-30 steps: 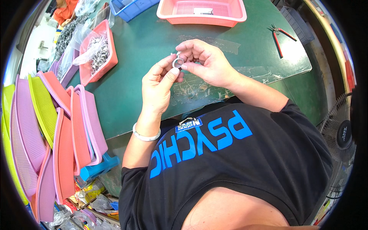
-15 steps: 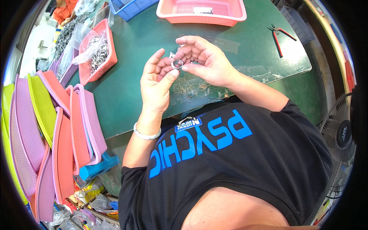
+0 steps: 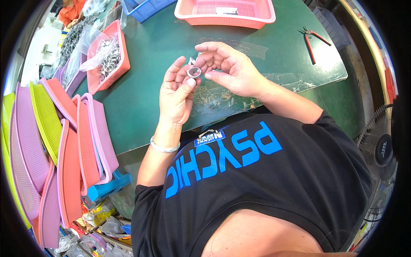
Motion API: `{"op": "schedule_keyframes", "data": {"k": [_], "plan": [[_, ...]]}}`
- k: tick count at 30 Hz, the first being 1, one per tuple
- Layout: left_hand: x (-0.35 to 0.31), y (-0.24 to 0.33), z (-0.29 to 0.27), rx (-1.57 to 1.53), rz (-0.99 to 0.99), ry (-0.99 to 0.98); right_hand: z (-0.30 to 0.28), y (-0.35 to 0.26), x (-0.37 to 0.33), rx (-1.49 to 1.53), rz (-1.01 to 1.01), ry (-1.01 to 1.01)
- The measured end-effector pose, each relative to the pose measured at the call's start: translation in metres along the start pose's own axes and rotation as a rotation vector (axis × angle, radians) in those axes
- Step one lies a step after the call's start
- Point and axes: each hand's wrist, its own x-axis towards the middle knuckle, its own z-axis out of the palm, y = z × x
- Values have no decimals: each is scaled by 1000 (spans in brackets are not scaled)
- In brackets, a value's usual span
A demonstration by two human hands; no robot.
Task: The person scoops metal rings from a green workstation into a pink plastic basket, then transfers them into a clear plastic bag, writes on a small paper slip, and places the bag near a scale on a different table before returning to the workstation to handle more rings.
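The ring is sitting above the table, pinched by the left hand; it is probably feeling light, stiff, slippery, its band offering the best hold. The right hand is curving loosely beside it, its grasp looking unclear.

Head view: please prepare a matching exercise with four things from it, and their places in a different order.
Things:
1. Metal ring
2. Red-handled pliers
3. Blue basket
4. Fan

Places:
A. At the picture's right edge
B. On the right part of the green table
C. Held in the left hand
D. At the top edge, left of a pink basket

Pairs: 1-C, 2-B, 3-D, 4-A
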Motion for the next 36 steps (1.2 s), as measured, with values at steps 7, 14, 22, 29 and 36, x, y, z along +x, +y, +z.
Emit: {"op": "schedule_keyframes", "data": {"k": [7, 14, 22, 29, 36], "plan": [[0, 2, -6, -104, -71, -17, -15, 5, 0, -431, 84, 96], [-1, 4, -11, -134, -125, 51, -32, 24, -7, -1086, 67, -11], [-2, 3, -16, 89, -245, 254, -31, 32, -3, -1097, 113, -17], [-4, 1, 5, 272, -254, 230, -32, 21, 3, -146, 500, 138], [-6, 2, 27, 300, -108, 159, -18, 4, 1, 387, 600, 189]]}}
